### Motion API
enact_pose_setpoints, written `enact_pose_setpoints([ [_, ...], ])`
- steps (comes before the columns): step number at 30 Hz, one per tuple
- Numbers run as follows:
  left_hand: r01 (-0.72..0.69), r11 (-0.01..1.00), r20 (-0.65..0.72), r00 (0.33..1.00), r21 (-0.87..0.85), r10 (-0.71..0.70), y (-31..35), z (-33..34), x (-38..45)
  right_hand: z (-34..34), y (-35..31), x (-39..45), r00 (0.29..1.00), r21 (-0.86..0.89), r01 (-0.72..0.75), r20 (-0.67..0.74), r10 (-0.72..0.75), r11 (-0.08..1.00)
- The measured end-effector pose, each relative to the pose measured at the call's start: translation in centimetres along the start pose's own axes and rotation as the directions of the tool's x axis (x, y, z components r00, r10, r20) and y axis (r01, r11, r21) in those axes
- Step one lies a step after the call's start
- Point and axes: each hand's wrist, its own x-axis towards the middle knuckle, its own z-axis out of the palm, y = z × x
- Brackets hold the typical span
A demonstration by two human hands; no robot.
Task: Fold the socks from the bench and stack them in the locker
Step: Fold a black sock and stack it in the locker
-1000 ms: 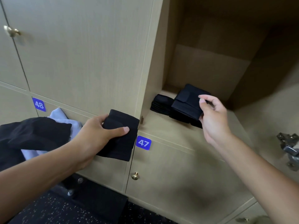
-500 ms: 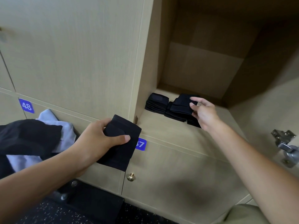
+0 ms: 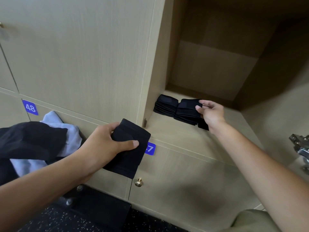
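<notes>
**Folded Socks: Hand and Stack Positions at the Open Locker**

The left hand point(image 3: 107, 144) is gripping a folded black sock point(image 3: 132, 148), thumb lying across its front face and fingers curled behind it. The sock is being held in the air in front of the closed lower doors, partly covering the blue number plate point(image 3: 150, 149) below the open locker point(image 3: 209, 67).

The right hand point(image 3: 211, 113) is reaching into the locker and pinching the top folded sock point(image 3: 188, 104) of the right stack point(image 3: 185, 115) between thumb and fingertips. That sock is lying on the stack. A second stack point(image 3: 165, 105) of folded black socks is sitting just beside it on the left, touching or nearly touching; both are resting on the locker floor near its front left corner.

At the left edge, dark and pale blue garments point(image 3: 41, 139) are lying in a loose pile. A brass knob point(image 3: 138, 182) is showing on the door below, and a metal hinge point(image 3: 301, 146) at the right edge.
</notes>
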Motion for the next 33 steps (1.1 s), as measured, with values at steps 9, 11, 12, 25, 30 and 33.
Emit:
enact_pose_setpoints([
  [9, 0.01, 1.0, 0.005, 1.0, 0.025, -0.01, 0.1, -0.2, -0.2, 0.2, 0.2, 0.4, 0.999, -0.068, 0.031, -0.041, -0.034, 0.997],
  [11, 0.014, 0.999, 0.005, 1.0, 0.035, -0.014, 0.1, -0.3, -0.2, 0.3, 0.3, 0.5, 0.994, -0.183, 0.09, -0.052, -0.101, 0.979],
  [12, 0.017, 0.999, 0.005, 1.0, 0.041, -0.017, 0.1, -0.3, -0.2, 0.3, 0.4, 0.6, 0.99, -0.259, 0.115, -0.044, -0.131, 0.959],
  [25, 0.088, 0.994, 0.028, 0.996, -0.07, -0.086, 0.1, -0.8, -0.3, 0.9, -0.5, -4.1, 0.93, -0.674, 0.329, 0.109, -0.352, 0.661],
  [30, 0.138, 0.965, 0.083, 0.989, -0.223, -0.123, 0.4, -0.7, -0.4, 1.9, -2.8, -9.0, 0.909, -0.4, 0.403, 0.278, -0.311, 0.823],
  [33, 0.15, 0.939, 0.129, 0.985, -0.31, -0.115, 0.6, -0.6, -0.3, 2.5, -4.3, -13.1, 0.871, -0.307, 0.328, 0.465, -0.16, 0.893],
])
